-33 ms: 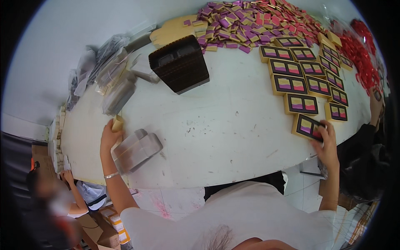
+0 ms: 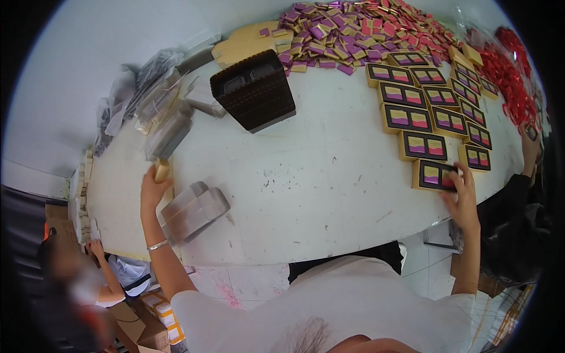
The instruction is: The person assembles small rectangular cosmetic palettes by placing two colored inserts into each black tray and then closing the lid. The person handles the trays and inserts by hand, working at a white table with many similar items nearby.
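Note:
My right hand point(image 2: 462, 197) grips the right end of a gold box with a black two-slot tray point(image 2: 434, 175), thumb at its near side and fingers at its far side. One purple and one pink packet, each with gold, sit in the slots. This box is nearest to me in rows of similar filled gold boxes point(image 2: 419, 146). Far to the left, my left hand point(image 2: 154, 188) is closed round a small gold box-like piece point(image 2: 161, 170), partly covered by the fingers. Beside that wrist lies a bundle of clear plastic sleeves point(image 2: 195, 213).
A tall stack of black trays point(image 2: 253, 94) stands left of centre. Purple, pink and gold packets point(image 2: 353, 35) are heaped at the back, red ribbon point(image 2: 512, 70) at the far right. More plastic sleeves point(image 2: 168, 132) lie at the left. Other people work at both sides.
My right hand has turned the nearest filled box straighter and pushed it slightly away, toward the row. The left hand has shifted slightly left with the gold piece, which has tilted.

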`<state>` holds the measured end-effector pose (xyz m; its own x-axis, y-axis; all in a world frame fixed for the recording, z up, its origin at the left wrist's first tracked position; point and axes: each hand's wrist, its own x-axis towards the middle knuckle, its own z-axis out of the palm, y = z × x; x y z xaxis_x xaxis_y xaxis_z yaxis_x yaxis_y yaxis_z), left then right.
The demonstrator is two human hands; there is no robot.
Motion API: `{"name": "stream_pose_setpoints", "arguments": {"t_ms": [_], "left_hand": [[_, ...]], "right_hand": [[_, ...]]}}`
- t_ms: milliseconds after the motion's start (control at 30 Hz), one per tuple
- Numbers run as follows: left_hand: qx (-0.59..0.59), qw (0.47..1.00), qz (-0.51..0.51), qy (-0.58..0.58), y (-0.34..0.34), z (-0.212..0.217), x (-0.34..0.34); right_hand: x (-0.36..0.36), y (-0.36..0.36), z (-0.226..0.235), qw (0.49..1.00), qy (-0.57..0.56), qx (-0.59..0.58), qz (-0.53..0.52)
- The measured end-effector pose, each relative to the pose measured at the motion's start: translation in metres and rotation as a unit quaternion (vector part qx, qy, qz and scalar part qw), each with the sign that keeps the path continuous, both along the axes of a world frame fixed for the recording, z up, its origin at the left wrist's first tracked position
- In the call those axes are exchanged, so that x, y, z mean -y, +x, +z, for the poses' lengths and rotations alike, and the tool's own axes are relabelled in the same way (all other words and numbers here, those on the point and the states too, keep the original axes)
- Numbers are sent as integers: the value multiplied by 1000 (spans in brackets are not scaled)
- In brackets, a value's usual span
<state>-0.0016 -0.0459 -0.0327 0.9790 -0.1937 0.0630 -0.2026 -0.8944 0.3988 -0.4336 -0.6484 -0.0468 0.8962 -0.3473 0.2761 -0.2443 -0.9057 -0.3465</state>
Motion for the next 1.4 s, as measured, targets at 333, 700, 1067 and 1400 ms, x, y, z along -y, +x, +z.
{"name": "stream_pose_setpoints", "arguments": {"t_ms": [333, 700, 1067, 1400], "left_hand": [[40, 930, -358, 73, -182, 34, 253], [42, 917, -397, 9, -189, 26, 272], [28, 889, -441, -125, -173, -12, 258], [-64, 894, -417, -151, -174, -12, 263]], "right_hand": [[-24, 95, 81, 988, -127, -60, 59], [-114, 332, 85, 907, -164, 228, 314], [-90, 269, 134, 853, 270, 277, 352], [-72, 157, 41, 781, 583, -221, -17]]}}
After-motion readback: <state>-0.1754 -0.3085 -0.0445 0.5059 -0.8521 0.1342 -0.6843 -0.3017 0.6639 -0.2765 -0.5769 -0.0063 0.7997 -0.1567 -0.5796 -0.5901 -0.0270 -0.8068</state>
